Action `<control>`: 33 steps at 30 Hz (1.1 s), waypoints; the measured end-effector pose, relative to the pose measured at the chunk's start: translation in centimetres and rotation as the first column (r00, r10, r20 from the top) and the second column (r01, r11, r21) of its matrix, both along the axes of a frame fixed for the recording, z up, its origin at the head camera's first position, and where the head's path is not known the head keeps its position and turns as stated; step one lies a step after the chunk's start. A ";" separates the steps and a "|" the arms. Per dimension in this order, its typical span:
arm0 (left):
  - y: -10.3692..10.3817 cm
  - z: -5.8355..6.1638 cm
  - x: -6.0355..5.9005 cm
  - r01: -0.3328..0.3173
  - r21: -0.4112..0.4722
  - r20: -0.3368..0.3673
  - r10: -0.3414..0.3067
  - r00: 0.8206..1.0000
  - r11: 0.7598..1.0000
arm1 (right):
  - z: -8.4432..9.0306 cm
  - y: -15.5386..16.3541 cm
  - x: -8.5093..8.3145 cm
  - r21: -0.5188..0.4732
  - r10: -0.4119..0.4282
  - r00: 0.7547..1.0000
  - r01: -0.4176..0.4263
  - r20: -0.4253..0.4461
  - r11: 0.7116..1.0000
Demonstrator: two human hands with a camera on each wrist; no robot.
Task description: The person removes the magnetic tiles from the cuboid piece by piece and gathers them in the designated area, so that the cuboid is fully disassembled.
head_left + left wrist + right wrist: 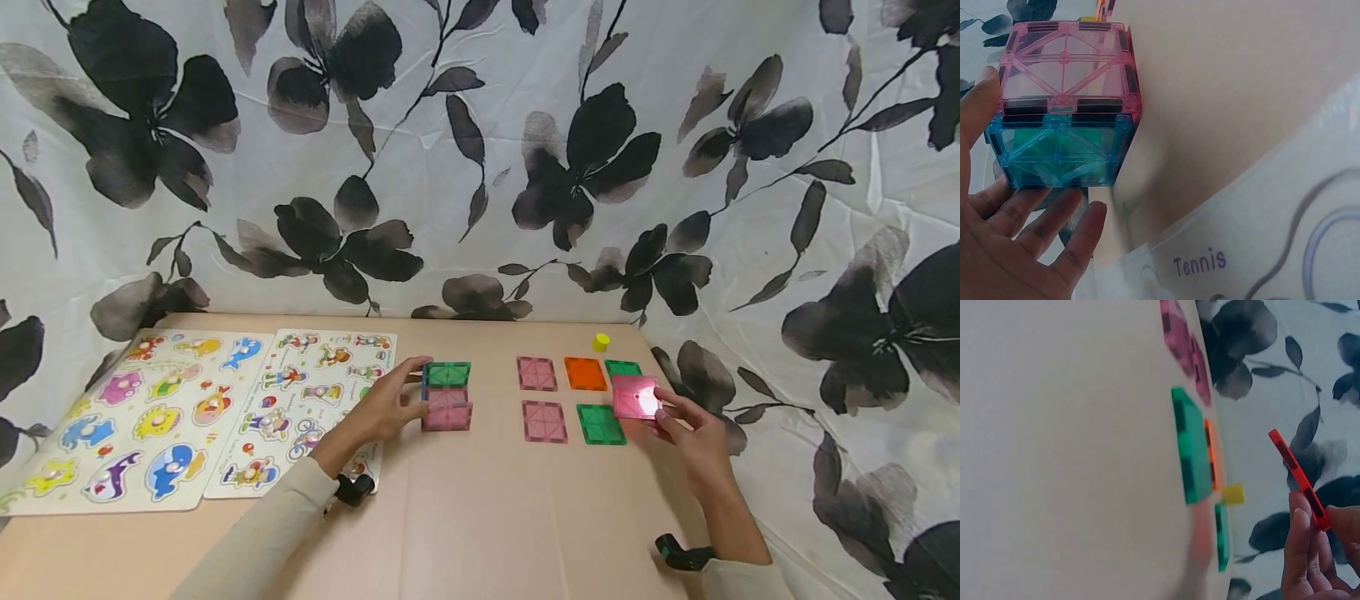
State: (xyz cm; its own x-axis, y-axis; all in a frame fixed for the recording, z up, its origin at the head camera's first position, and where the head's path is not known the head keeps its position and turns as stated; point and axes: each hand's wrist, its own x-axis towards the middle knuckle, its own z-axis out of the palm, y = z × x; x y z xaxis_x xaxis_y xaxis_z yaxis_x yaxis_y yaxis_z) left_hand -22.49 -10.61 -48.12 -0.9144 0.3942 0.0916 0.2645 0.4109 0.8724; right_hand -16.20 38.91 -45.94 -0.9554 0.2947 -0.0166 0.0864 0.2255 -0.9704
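A box of translucent magnetic tiles (448, 416) stands on the table, with green, pink and blue sides. My left hand (391, 402) is at its left side, with the thumb and fingertips by its edges. In the left wrist view the thumb lies along the pink side (1063, 69), while the spread fingers extend below the blue side (1057, 156). My right hand (693, 433) pinches a red magnetic tile (635, 397) between thumb and fingers, raised above the table. The right wrist view shows this red tile (1297, 478) nearly edge-on, held by one end.
Flat on the table lie pink tiles (537, 374), an orange tile (585, 374) and green tiles (602, 425). A small yellow cylinder (601, 342) stands behind them. Two sticker sheets (213, 492) lie on the left. Floral cloth (480, 200) hangs along the back edge.
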 end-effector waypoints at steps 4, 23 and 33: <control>0.1 0.1 -0.1 0.008 0.009 0.017 -0.008 1.000 1.000 | -0.7 1.7 0.1 0.047 -0.045 0.998 0.043 0.049 0.998; 0.2 0.2 -0.2 0.003 0.008 0.047 -0.004 0.999 1.000 | -3.0 5.0 0.2 0.169 -0.033 0.980 -0.001 0.197 0.986; 0.0 0.0 -0.7 0.057 0.188 0.089 -0.075 0.993 0.981 | -0.8 0.5 0.1 0.456 -0.020 0.994 -0.032 0.108 0.889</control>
